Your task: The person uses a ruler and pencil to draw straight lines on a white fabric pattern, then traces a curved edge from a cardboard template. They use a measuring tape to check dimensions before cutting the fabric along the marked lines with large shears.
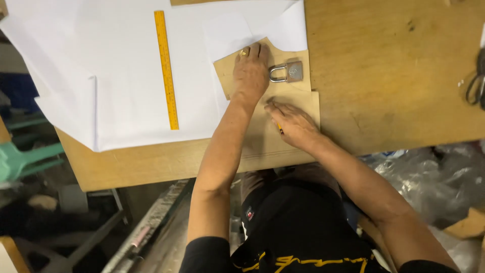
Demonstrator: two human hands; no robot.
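**Hands on cardboard pattern, pencil at its edge**

Seen from above, on a wooden table [394, 76]. Left hand [249, 73] pressed flat, fingers spread and released, on a brown cardboard pattern piece [298, 83] near the middle of the table, ring on one finger. Right hand [293, 124] just below and touching the lower cardboard sheet [265, 144], fingers closed around a yellow pencil [279, 127], tip hidden under the hand. Silver padlock [287, 72] lying on the pattern piece, just right of the left hand. Large white paper [121, 65] spread over the table's left half, partly under the cardboard, with a long yellow ruler [166, 71] lying on it, well apart from both hands. Dark scissors [477, 86] at the far right edge. Clear plastic wrap [429, 172] bundled below the table on the right
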